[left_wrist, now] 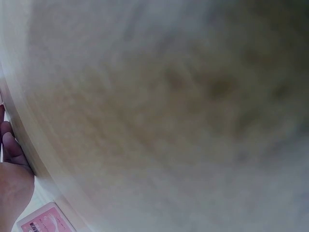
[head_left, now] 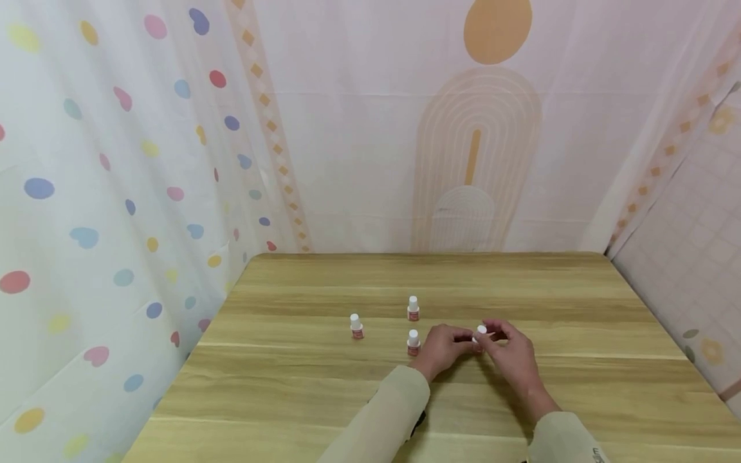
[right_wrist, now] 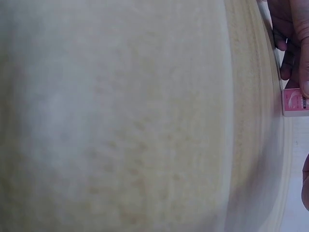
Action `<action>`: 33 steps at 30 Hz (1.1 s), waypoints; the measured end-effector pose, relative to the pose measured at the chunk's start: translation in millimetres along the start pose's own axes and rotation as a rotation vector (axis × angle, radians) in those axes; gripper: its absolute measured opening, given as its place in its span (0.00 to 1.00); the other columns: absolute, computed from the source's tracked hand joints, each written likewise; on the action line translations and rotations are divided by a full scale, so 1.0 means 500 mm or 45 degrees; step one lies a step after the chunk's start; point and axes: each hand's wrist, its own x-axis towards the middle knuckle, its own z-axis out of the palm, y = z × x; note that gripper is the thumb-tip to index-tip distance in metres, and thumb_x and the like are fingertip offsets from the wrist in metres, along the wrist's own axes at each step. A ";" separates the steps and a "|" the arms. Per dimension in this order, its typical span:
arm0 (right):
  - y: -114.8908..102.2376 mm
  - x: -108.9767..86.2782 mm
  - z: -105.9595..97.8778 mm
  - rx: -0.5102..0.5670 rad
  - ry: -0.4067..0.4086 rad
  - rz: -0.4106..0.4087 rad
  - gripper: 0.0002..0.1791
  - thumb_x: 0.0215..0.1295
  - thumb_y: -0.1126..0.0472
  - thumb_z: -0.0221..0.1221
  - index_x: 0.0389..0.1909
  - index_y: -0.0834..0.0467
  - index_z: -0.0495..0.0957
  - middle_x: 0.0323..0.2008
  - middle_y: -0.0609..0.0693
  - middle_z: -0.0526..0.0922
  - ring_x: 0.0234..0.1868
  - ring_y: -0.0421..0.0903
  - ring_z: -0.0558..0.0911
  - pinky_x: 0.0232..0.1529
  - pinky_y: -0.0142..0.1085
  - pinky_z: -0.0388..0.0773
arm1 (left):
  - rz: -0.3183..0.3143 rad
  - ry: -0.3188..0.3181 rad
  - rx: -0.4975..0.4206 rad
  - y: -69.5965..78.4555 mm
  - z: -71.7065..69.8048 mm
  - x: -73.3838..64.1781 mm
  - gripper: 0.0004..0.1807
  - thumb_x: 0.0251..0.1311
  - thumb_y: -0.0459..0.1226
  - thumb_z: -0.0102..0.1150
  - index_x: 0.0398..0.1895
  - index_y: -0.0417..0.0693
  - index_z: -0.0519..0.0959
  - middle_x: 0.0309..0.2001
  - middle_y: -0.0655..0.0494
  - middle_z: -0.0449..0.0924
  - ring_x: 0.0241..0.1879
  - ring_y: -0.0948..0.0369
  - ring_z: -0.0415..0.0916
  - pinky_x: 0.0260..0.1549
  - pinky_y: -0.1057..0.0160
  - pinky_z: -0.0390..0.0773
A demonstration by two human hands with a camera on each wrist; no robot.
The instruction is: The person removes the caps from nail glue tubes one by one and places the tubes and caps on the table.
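Observation:
A small bottle (head_left: pixel 477 346) with a white cap and pink-red label stands on the table between my two hands. My left hand (head_left: pixel 444 348) pinches its lower part from the left. My right hand (head_left: pixel 514 357) has its thumb and a finger about the cap. At the edge of the right wrist view, a left thumb (right_wrist: pixel 304 79) presses against the bottle's pink label (right_wrist: pixel 293 100); the cap is out of that picture. Just left of my left hand stands a matching bottle (head_left: pixel 413 344), whose label (left_wrist: pixel 44 223) also shows in the left wrist view.
Two more such bottles stand upright, one at the left (head_left: pixel 356 328) and one farther back (head_left: pixel 413 309). Everything is on a wood-grain table (head_left: pixel 278 399). Beyond its far edge hangs a patterned curtain (head_left: pixel 359 161), and a dotted one (head_left: pixel 116 193) hangs at the left.

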 end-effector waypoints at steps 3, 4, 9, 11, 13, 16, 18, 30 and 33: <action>-0.001 -0.001 0.000 0.001 0.005 0.015 0.18 0.64 0.52 0.67 0.48 0.61 0.81 0.41 0.54 0.83 0.44 0.48 0.76 0.36 0.31 0.74 | -0.002 -0.001 0.001 0.001 -0.001 -0.002 0.11 0.61 0.45 0.68 0.44 0.54 0.89 0.41 0.65 0.87 0.44 0.73 0.78 0.46 0.71 0.75; -0.001 -0.001 0.000 -0.001 0.007 0.017 0.18 0.64 0.52 0.67 0.47 0.61 0.82 0.40 0.53 0.83 0.44 0.47 0.77 0.36 0.31 0.74 | -0.007 -0.002 -0.002 0.001 -0.001 -0.003 0.11 0.61 0.45 0.68 0.44 0.54 0.89 0.40 0.65 0.87 0.44 0.73 0.78 0.46 0.71 0.75; -0.002 -0.003 0.000 -0.012 0.001 0.012 0.15 0.66 0.55 0.66 0.46 0.60 0.82 0.40 0.53 0.84 0.44 0.48 0.77 0.36 0.32 0.74 | -0.024 -0.007 -0.014 0.002 -0.001 -0.005 0.11 0.61 0.46 0.68 0.43 0.55 0.89 0.41 0.66 0.87 0.44 0.72 0.78 0.46 0.70 0.75; -0.002 -0.004 0.000 -0.011 -0.003 0.003 0.15 0.66 0.56 0.66 0.47 0.61 0.82 0.41 0.53 0.84 0.44 0.48 0.77 0.36 0.33 0.73 | -0.029 -0.009 -0.015 0.001 0.000 -0.004 0.11 0.61 0.45 0.67 0.44 0.54 0.89 0.41 0.66 0.87 0.44 0.72 0.78 0.46 0.70 0.75; -0.001 -0.004 -0.001 -0.011 -0.007 -0.008 0.15 0.67 0.56 0.65 0.49 0.62 0.82 0.42 0.54 0.84 0.45 0.49 0.77 0.36 0.33 0.73 | -0.027 -0.012 -0.014 0.000 0.001 -0.003 0.10 0.62 0.44 0.67 0.44 0.54 0.89 0.41 0.66 0.87 0.45 0.72 0.78 0.46 0.70 0.75; 0.000 -0.004 -0.001 -0.012 -0.010 -0.017 0.17 0.68 0.56 0.64 0.52 0.62 0.81 0.42 0.55 0.84 0.45 0.49 0.77 0.36 0.33 0.73 | -0.021 -0.011 -0.011 0.000 0.001 -0.003 0.10 0.63 0.43 0.67 0.44 0.53 0.89 0.41 0.65 0.87 0.44 0.72 0.78 0.46 0.70 0.75; 0.001 -0.003 0.000 -0.008 -0.002 -0.017 0.19 0.67 0.54 0.65 0.52 0.62 0.81 0.43 0.55 0.84 0.45 0.48 0.77 0.37 0.32 0.74 | -0.006 -0.006 -0.005 0.001 0.001 -0.003 0.09 0.63 0.42 0.67 0.44 0.52 0.89 0.41 0.64 0.87 0.44 0.72 0.78 0.45 0.70 0.75; 0.002 -0.001 0.001 -0.023 0.029 -0.038 0.13 0.66 0.58 0.65 0.48 0.61 0.82 0.41 0.54 0.84 0.44 0.48 0.78 0.34 0.33 0.73 | -0.023 -0.008 -0.004 0.001 0.001 0.000 0.13 0.59 0.47 0.68 0.44 0.53 0.89 0.41 0.65 0.87 0.44 0.72 0.78 0.46 0.70 0.75; 0.002 -0.001 0.000 -0.026 0.015 -0.044 0.15 0.68 0.58 0.64 0.51 0.62 0.82 0.42 0.55 0.84 0.45 0.49 0.78 0.37 0.34 0.72 | -0.011 -0.005 -0.013 0.000 0.002 0.000 0.12 0.60 0.45 0.68 0.43 0.52 0.89 0.40 0.64 0.87 0.43 0.72 0.78 0.45 0.70 0.75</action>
